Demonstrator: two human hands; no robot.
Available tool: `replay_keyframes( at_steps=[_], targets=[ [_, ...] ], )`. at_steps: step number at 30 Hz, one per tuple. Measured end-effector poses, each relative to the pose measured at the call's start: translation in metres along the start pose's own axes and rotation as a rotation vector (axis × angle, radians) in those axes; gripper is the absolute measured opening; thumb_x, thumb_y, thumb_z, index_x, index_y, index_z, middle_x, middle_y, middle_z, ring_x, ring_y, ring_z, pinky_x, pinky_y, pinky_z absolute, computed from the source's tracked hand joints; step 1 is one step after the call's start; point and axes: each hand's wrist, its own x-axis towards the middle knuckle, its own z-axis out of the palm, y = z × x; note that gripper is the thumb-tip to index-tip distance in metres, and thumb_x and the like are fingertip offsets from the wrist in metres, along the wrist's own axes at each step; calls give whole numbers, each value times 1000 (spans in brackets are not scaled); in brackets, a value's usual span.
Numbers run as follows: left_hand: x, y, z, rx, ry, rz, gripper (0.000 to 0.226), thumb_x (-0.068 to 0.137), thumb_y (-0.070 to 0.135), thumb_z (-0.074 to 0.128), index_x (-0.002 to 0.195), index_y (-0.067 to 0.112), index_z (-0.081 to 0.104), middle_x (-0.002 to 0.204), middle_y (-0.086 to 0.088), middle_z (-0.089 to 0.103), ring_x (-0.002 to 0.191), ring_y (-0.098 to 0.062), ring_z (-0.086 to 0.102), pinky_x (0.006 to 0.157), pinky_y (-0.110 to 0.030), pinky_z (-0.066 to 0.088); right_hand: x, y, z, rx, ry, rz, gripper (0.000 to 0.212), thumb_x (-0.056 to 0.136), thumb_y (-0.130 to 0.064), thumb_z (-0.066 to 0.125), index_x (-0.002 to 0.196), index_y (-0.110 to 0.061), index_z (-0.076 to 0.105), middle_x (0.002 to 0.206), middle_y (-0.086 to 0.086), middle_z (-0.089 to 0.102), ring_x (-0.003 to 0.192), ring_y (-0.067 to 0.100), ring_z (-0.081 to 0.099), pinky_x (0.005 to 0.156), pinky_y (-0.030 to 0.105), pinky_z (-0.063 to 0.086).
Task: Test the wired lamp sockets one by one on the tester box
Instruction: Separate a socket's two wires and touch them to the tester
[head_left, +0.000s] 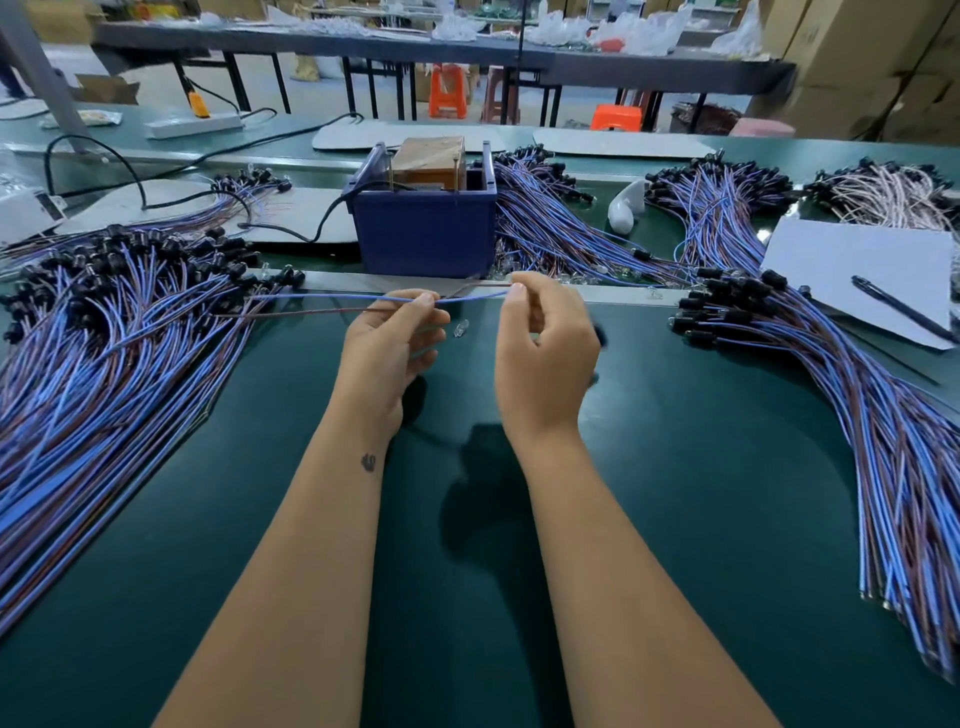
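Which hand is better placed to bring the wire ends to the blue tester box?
Probably the right hand. It pinches the wire ends just in front of the tester box; the left hand holds the wires further back.

Two hands (467, 338), one tester box (423, 228), one pen (904, 309)

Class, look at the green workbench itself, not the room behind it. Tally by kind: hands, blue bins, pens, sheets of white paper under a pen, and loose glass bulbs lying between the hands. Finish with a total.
Hands: 2, left hand and right hand
Blue bin: 1
Pen: 1
White paper sheet: 1
Loose glass bulb: 1
Total: 6
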Motion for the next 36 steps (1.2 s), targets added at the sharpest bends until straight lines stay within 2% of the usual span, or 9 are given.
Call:
replay_keyframes(
  at_steps=[3, 9, 13, 19, 24, 27, 30, 33, 36],
  targets=[
    [-3, -4, 3, 220, -68, 86, 14, 95, 15, 61, 85, 22, 66, 71, 8, 70, 65, -6, 60, 64, -18, 46, 4, 6, 0, 45, 28, 105, 15, 95, -17, 55, 87, -15, 68, 84, -2, 61, 70, -3, 52, 70, 5, 36],
    [-13, -9, 12, 551, -300, 270, 15, 90, 2, 66, 87, 16, 72, 81, -10, 72, 72, -9, 58, 73, -20, 48, 19, 25, -5, 46, 72, 434, 7, 89, -11, 61, 87, -17, 63, 90, 6, 71, 79, 16, 64, 79, 26, 51],
    [-14, -9, 7, 652, -518, 234, 41, 87, -14, 58, 94, 23, 72, 89, -2, 74, 80, -6, 64, 79, -21, 51, 24, 32, -8, 51, 102, 524, 12, 84, -5, 63, 86, -18, 62, 88, 9, 70, 82, 26, 68, 82, 40, 55],
    [-9, -12, 1, 586, -226, 367, 50, 81, -20, 43, 86, 23, 70, 77, 4, 70, 67, 2, 59, 72, -11, 48, 26, 47, -24, 18, 101, 583, 20, 79, -1, 58, 88, -17, 65, 84, 4, 68, 77, 21, 65, 69, 26, 50],
    [-1, -13, -7, 474, -22, 356, 46, 81, -15, 49, 79, 26, 69, 68, 13, 69, 66, 5, 60, 69, -8, 47, 34, 53, -53, -237, -167, 465, 21, 82, -3, 58, 87, -20, 67, 82, 0, 67, 71, 15, 59, 64, 22, 43],
    [0, -14, -7, 476, -5, 303, 44, 81, -12, 50, 79, 27, 70, 67, 15, 70, 68, 3, 61, 70, -8, 48, 53, 54, -83, -494, -315, 408, 27, 81, -3, 58, 94, -18, 74, 97, 5, 73, 92, 24, 65, 79, 29, 50],
    [-1, -16, -3, 495, -33, 295, 47, 80, -13, 47, 78, 28, 70, 69, 13, 70, 68, 0, 61, 71, -10, 49, 72, 55, -111, -795, -419, 386, 28, 82, -3, 56, 99, -16, 74, 104, 9, 71, 100, 32, 63, 81, 32, 48],
    [-3, -17, 1, 511, -65, 299, 47, 81, -13, 47, 78, 29, 69, 70, 12, 69, 69, -3, 60, 74, -14, 49, 84, 59, -131, -1018, -415, 401, 25, 82, -5, 55, 100, -10, 71, 103, 16, 69, 100, 37, 62, 85, 37, 50],
    [-4, -19, 4, 539, -91, 303, 46, 82, -12, 48, 79, 29, 69, 72, 12, 69, 73, -8, 61, 76, -19, 50, 87, 65, -139, -1197, -346, 405, 22, 89, -11, 54, 109, -8, 63, 120, 20, 61, 119, 38, 50, 95, 41, 40]
  ],
)
